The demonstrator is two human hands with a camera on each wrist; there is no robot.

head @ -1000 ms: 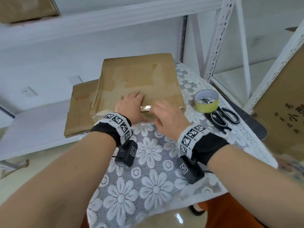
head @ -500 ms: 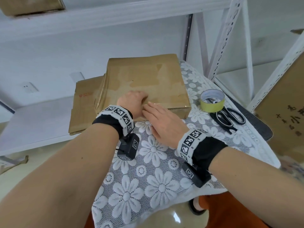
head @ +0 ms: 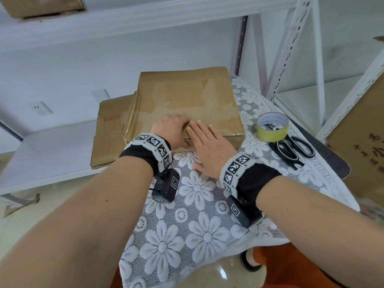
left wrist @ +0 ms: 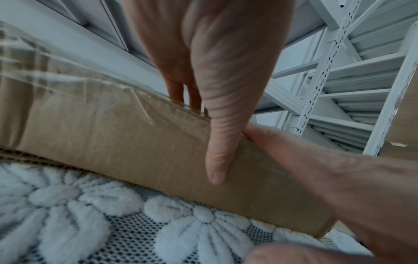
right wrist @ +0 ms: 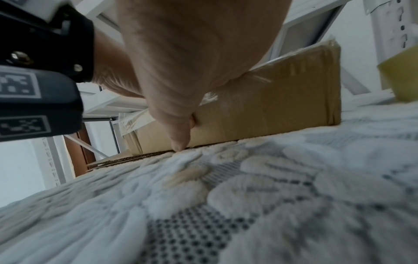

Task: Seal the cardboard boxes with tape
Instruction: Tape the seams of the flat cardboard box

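White slotted shelving (head: 299, 44) backs a tabletop under a lace flower cloth (head: 199, 221), and I take the sealed cardboard box (head: 187, 96) on it as my landmark. It lies flat at the far end of the cloth, partly on top of a flattened carton (head: 108, 134) that sticks out to its left.

My left hand (head: 172, 129) sits on the box's near edge, fingers over the top and thumb down the front face; its grip reads as pressing, not clenching. My right hand (head: 207, 146) is beside it, fingers straight and flat across the same edge, holding nothing. A second ago that hand was lifted and blurred above the edge; now it has settled flat on it. I judge that the clear tape strip is being rubbed down over the front edge, so this seam is nearly finished.

Right of the box, the yellow-green tape roll (head: 272, 129) stands on the cloth, with black scissors (head: 295, 150) just beside it, both untouched.
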